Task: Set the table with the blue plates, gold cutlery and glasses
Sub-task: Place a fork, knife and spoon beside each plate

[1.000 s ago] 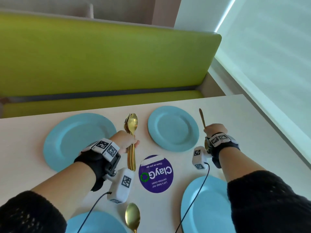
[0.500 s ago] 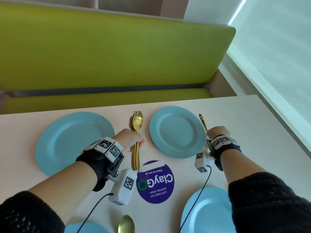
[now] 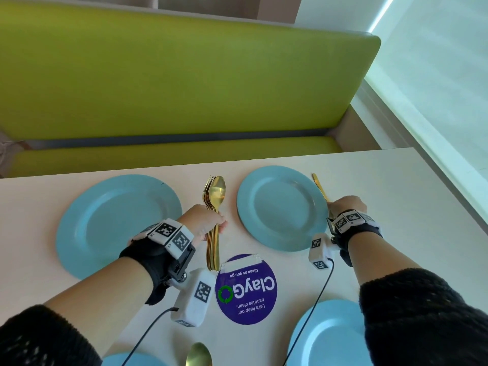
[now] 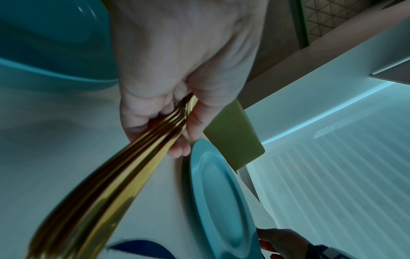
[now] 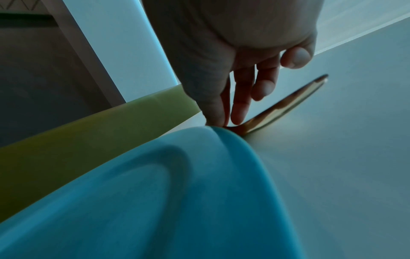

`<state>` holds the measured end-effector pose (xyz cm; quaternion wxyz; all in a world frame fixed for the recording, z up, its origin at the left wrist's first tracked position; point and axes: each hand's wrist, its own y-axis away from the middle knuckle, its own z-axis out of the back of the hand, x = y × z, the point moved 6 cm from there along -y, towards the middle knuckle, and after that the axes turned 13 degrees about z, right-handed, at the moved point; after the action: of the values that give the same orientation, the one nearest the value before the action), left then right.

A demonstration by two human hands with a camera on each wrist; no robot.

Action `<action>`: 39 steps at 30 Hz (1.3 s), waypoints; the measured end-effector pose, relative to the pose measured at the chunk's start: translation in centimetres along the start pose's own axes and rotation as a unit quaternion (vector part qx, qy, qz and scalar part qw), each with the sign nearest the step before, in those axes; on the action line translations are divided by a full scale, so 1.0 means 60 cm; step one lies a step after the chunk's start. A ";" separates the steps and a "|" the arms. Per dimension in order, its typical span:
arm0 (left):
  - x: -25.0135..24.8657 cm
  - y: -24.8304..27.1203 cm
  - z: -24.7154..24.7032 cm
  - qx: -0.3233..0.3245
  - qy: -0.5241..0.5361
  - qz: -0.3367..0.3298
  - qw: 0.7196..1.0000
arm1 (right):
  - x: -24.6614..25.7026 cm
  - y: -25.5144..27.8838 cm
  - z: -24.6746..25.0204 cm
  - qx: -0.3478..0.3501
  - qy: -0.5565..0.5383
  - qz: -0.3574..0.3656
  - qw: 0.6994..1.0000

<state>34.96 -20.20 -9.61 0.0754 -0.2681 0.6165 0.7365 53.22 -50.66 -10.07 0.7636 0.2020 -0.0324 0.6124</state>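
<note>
Gold cutlery bundle (image 3: 214,228) gripped in left hand (image 3: 202,223); right hand (image 5: 239,73) fingers extended, touching one gold piece (image 5: 286,105) (its end hidden behind plate rim (image 5: 233,140)).

Blue plates (image 3: 282,207), gold cutlery (image 3: 214,196), green bench (image 3: 169,83)

Left hand (image 3: 204,223) fingers curled tight; right hand (image 3: 347,206) fingers extended downward.

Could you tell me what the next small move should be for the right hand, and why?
Probably let go of the single gold piece and draw the right hand back. The wrist view shows that piece lying flat on the table just beside the far right blue plate, fingers straight on its near end. The left hand holds the gold cutlery bundle to pick from next.
</note>
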 end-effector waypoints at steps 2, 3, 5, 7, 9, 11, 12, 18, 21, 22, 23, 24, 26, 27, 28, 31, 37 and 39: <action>0.002 -0.003 0.002 -0.001 0.007 0.002 1.000 | 0.000 -0.004 -0.001 -0.003 -0.005 -0.001 1.000; 0.003 -0.003 0.002 -0.001 0.007 0.003 1.000 | 0.000 -0.007 -0.002 -0.004 -0.008 -0.002 1.000; 0.005 -0.004 0.003 -0.002 0.005 0.006 1.000 | 0.001 -0.009 -0.004 -0.004 -0.013 -0.003 1.000; 0.007 -0.005 0.004 -0.003 0.006 0.007 1.000 | 0.001 -0.010 -0.005 -0.008 -0.014 -0.004 1.000; 0.009 -0.004 0.004 -0.003 0.003 0.010 1.000 | 0.001 -0.007 -0.004 -0.010 -0.019 -0.006 1.000; 0.011 -0.003 0.005 -0.003 -0.001 0.012 1.000 | 0.008 0.000 0.003 -0.017 -0.017 0.000 1.000; 0.011 -0.002 0.005 -0.003 -0.001 0.011 1.000 | 0.016 0.004 0.009 -0.020 -0.009 0.010 1.000; 0.012 0.009 0.005 0.004 -0.031 0.008 0.999 | 0.138 0.073 0.026 -0.044 -0.029 0.212 0.976; 0.015 0.021 0.009 -0.002 -0.056 0.003 0.998 | 0.208 0.146 -0.003 0.011 -0.051 0.365 0.930; 0.015 0.020 0.011 -0.005 -0.061 -0.002 0.998 | 0.227 0.173 -0.015 0.036 -0.042 0.399 0.916; 0.017 0.022 0.013 -0.005 -0.057 0.000 0.998 | 0.244 0.200 -0.027 0.057 -0.033 0.428 0.901; 0.016 0.026 0.014 -0.002 -0.048 0.004 0.999 | 0.260 0.227 -0.037 0.073 -0.026 0.459 0.885; 0.019 0.034 0.019 -0.006 -0.052 0.013 0.999 | 0.283 0.275 -0.056 0.104 -0.007 0.516 0.850; 0.022 0.039 0.021 -0.004 -0.060 0.016 0.998 | 0.290 0.294 -0.065 0.119 0.005 0.538 0.834; 0.025 0.038 0.025 -0.002 -0.074 0.014 0.997 | 0.295 0.310 -0.074 0.132 0.016 0.553 0.822; 0.036 0.044 0.037 0.006 -0.109 0.013 0.994 | 0.303 0.340 -0.097 0.164 0.055 0.574 0.800; 0.050 0.064 0.057 0.043 -0.160 0.008 0.986 | 0.313 0.373 -0.115 0.198 0.116 0.594 0.771; 0.054 0.065 0.064 0.055 -0.155 0.008 0.986 | 0.316 0.383 -0.116 0.203 0.125 0.601 0.763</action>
<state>29.32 -18.16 -7.42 0.1790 -0.1406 0.6394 0.7344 34.78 -26.86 -4.65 0.1772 0.2131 0.0739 0.9580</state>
